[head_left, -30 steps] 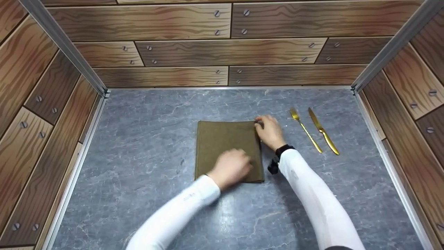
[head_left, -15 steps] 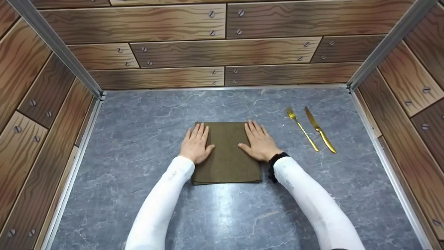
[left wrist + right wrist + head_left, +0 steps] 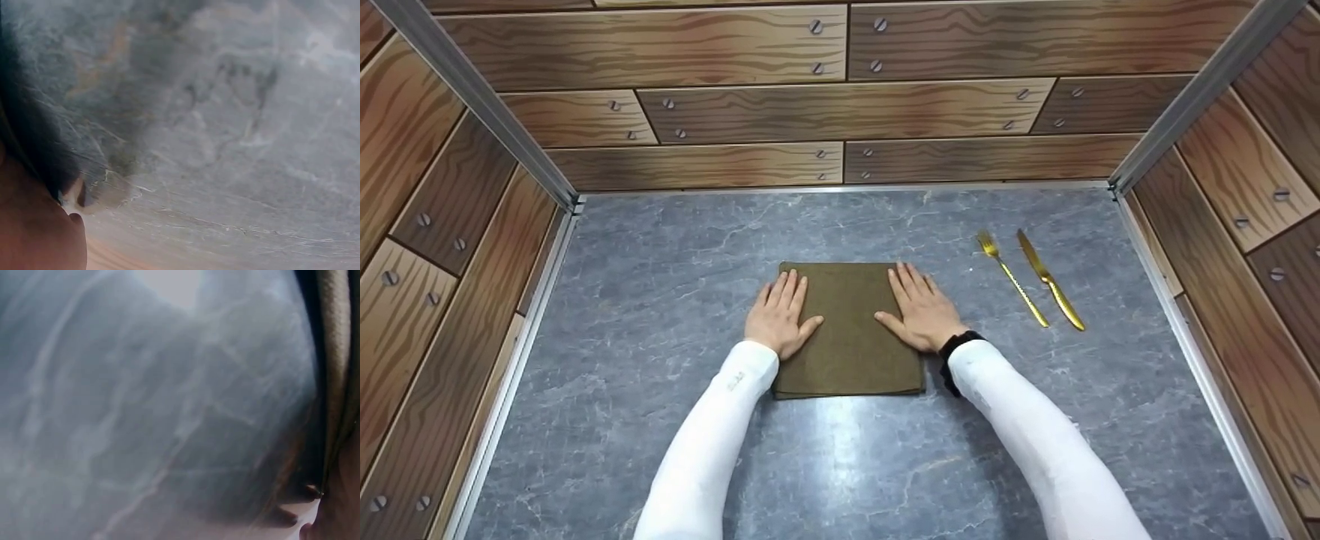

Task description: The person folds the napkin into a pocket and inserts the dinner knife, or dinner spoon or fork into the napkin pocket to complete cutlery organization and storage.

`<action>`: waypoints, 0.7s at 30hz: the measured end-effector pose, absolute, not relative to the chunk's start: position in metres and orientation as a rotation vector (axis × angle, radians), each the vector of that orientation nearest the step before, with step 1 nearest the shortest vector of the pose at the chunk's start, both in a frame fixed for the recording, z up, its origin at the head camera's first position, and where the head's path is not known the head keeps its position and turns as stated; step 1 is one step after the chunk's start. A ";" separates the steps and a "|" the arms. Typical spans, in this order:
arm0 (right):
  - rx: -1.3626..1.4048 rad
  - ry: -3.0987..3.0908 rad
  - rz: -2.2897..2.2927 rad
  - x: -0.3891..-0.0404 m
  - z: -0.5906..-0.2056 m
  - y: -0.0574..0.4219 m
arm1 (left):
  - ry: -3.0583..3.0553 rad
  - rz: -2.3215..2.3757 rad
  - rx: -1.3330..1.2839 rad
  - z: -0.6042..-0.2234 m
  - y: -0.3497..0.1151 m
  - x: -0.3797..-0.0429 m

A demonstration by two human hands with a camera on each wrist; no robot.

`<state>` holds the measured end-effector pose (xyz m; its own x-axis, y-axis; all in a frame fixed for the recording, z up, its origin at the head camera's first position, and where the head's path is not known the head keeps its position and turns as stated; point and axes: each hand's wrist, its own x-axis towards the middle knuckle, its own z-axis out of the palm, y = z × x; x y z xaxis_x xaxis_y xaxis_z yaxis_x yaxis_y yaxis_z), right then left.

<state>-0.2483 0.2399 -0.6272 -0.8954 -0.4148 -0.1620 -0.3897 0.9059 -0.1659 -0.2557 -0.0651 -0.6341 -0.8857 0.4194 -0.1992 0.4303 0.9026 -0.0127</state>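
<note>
A folded olive-brown cloth [image 3: 851,330] lies flat on the grey marbled tabletop in the head view, its layers showing along the near edge. My left hand [image 3: 781,315] rests on its left side, fingers straight and pointing away, thumb out toward the middle. On the right side, my right hand [image 3: 921,309] lies the same way, palm down with straight fingers. The right wrist view catches the cloth's layered edge [image 3: 337,354] at its right border, beside part of the hand. In the left wrist view, only a bit of the hand [image 3: 39,236] shows at the lower left.
To the right of the cloth lie a gold fork [image 3: 1011,277] and a gold knife [image 3: 1050,279], side by side and slanted. Wood-patterned panels [image 3: 735,112] wall in the grey tabletop [image 3: 645,285] at the back and both sides, with metal strips along the edges.
My left hand has gone from sweeping over the cloth's near right part to lying flat on its left side. My right hand has flattened from the far right corner. Both look still since half a second ago.
</note>
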 end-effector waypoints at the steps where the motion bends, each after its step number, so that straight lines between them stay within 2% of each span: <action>1: -0.612 2.880 -0.188 -0.248 -0.628 0.240 | 2.875 -0.079 0.653 -0.634 -0.065 -0.256; 14: -0.627 2.888 -0.187 -0.248 -0.633 0.241 | 2.872 -0.023 0.653 -0.636 -0.067 -0.255; 21: -0.590 2.884 -0.246 -0.244 -0.621 0.236 | 2.859 0.000 0.673 -0.621 -0.066 -0.251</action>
